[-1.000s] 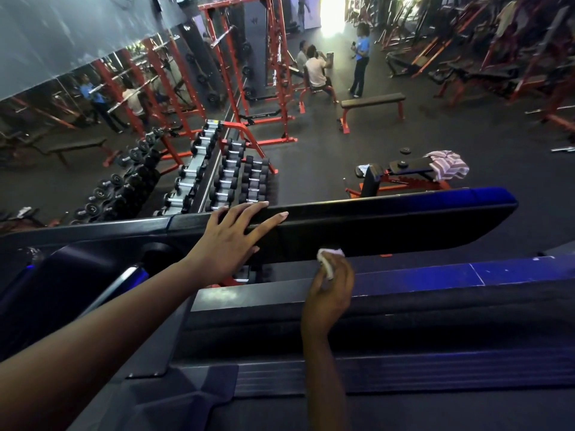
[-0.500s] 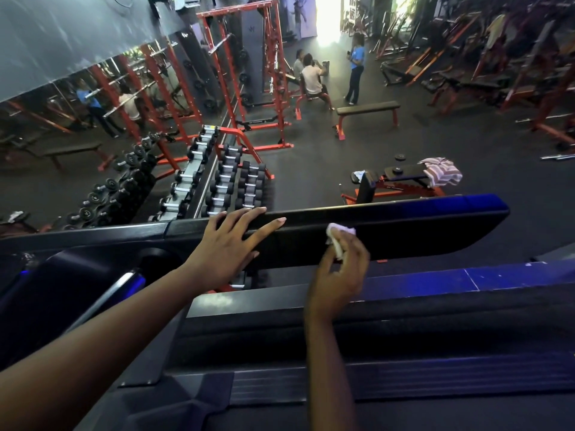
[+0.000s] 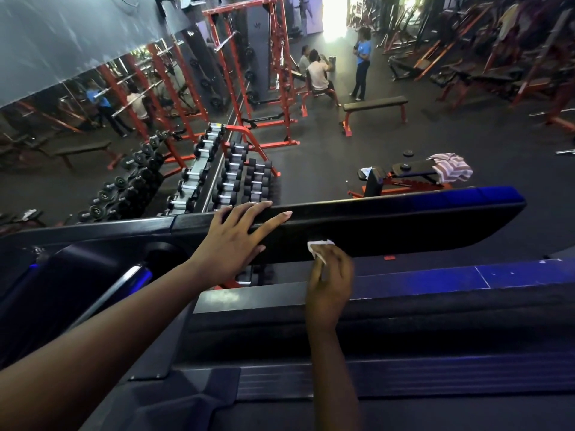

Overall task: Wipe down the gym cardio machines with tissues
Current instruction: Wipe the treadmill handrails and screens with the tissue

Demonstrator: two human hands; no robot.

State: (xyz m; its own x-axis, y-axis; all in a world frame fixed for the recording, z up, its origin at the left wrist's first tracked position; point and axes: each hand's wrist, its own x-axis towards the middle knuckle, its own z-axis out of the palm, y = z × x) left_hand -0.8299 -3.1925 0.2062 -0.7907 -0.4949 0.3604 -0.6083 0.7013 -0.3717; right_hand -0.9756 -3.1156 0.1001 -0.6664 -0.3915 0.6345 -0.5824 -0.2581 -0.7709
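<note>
A crumpled white tissue [image 3: 317, 245] is pinched by the right hand [image 3: 331, 281] against the lower edge of the long black padded rail [image 3: 404, 225]. The rail's long axis is judged nine-to-three o'clock, with most length toward three. The left hand [image 3: 236, 241] is laid flat on it, fingers spread, at ten o'clock.

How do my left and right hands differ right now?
The left hand lies flat, fingers spread, on the black bar; the right hand curls around a white tissue. The left hand reaches the bar's top edge; the right hand is at its lower edge. Both are bare.
</note>
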